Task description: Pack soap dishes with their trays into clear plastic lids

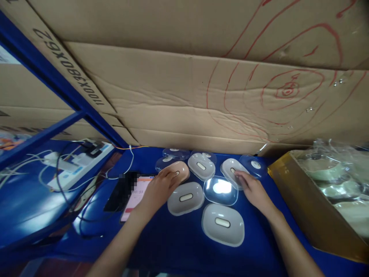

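Note:
Several oval plastic lids lie on the blue table (178, 246). My left hand (160, 188) rests with fingers stretched over a pinkish oval lid (182, 169). My right hand (252, 188) lies flat, its fingertips on a grey oval lid (230, 168) beside a clear lid (221, 189). Two more grey lids sit nearer to me, one in the middle (186, 198) and one closest (223, 224). Another grey lid (201, 166) and several clear lids (175, 154) lie further back.
A phone with a lit screen (135, 196) lies left of my left hand. A power strip (77, 165) with cables sits at the far left. A cardboard box (305, 207) with plastic-bagged items stands on the right. Cardboard sheets (201, 96) wall the back.

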`<state>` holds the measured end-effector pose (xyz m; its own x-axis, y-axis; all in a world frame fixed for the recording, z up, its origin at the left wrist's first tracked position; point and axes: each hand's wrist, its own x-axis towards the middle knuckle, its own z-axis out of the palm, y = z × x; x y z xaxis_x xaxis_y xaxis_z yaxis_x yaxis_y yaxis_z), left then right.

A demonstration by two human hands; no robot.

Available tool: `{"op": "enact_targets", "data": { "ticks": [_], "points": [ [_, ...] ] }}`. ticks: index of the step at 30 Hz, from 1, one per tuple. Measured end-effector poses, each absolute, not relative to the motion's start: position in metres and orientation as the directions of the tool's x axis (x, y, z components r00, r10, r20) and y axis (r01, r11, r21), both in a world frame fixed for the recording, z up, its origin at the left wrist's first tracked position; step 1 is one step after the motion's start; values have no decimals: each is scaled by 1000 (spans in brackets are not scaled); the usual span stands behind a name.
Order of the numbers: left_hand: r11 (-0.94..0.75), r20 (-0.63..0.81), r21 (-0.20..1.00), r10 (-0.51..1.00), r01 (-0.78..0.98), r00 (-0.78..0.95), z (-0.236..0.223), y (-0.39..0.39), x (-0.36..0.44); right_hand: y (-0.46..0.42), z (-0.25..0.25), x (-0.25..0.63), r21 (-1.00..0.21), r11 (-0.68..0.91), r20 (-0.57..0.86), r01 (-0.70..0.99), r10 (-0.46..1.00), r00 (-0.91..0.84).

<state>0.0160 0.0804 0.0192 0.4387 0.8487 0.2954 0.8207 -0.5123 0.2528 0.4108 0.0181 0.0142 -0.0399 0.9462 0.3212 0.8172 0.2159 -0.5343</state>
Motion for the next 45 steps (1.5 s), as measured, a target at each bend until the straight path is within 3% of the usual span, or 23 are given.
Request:
{"op": "enact_targets", "data": {
  "ticks": [6,11,18,21,26,29,35,42,45],
  "points": [
    [-517,284,226,846,826,451,20,82,30,15,5,409,-406,207,324,890,943,-71],
    [-495,309,239,854,835,417,25,75,32,12,11,403,-164,225,308,960,937,-167],
    [-472,377,299,857,829,352,28,72,32,12,16,412,-200,236,294,951,940,-171],
    [-498,386,322,845,805,369,27,69,36,11,20,408,-116,223,295,968,938,-180],
    [-575,385,339,807,745,447,30,56,51,22,35,388,89,189,167,978,965,-202],
    [-679,359,342,733,650,578,36,44,59,34,43,376,179,184,51,966,979,-196],
    [-814,184,376,534,443,825,40,27,69,50,48,372,164,210,-24,964,978,-209],
    [-778,22,360,558,515,829,52,22,61,56,64,399,-10,161,-154,987,975,-160],
    [-780,-8,328,562,533,827,55,20,60,57,70,399,4,135,-145,991,980,-133]
  ]
}}
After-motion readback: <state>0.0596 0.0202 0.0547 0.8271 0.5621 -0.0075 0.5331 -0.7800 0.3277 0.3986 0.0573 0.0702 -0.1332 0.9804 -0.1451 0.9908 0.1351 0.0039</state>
